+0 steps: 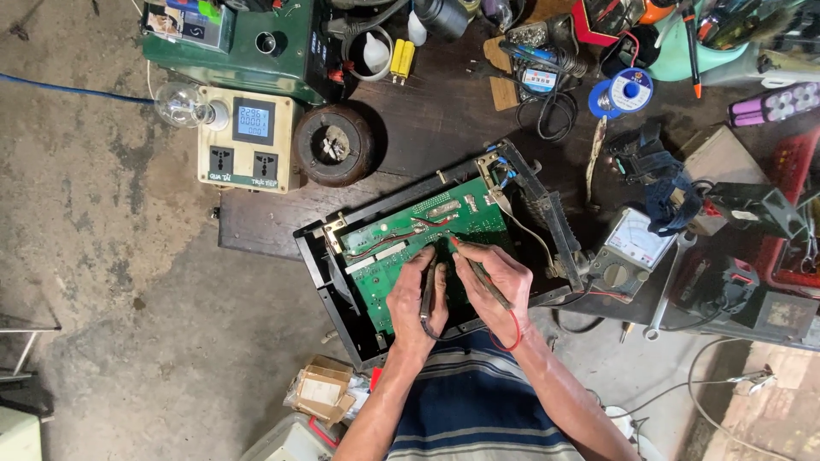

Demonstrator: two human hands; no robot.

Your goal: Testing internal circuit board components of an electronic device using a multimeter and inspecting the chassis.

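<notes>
You are sitting at a dark wooden workbench [427, 128] with a black open chassis [325, 282] lying tilted in front of you, and inside it the green circuit board [401, 256] is taking up most of the frame, running from about seven o'clock up to one o'clock. At two o'clock from the board an analog multimeter [628, 248] is lying face up, and at ten o'clock a cream socket box with a digital readout [248, 141] is standing beside a clear bulb [181, 104]. Your left hand [414, 299] is pinching a black test probe [427, 290] and pressing its tip onto the board's near middle; your right hand [495, 277] is pinching a red test probe [480, 271] with the tip reaching toward eleven o'clock, its red lead [512, 333] looping under your wrist. Both hands are closed around the probes, almost touching one another. By the look of it, you are probing points on the board for a reading; the next move is likely calling for steady tips and a glance at the meter at two o'clock without letting either probe slip onto neighbouring solder joints.
</notes>
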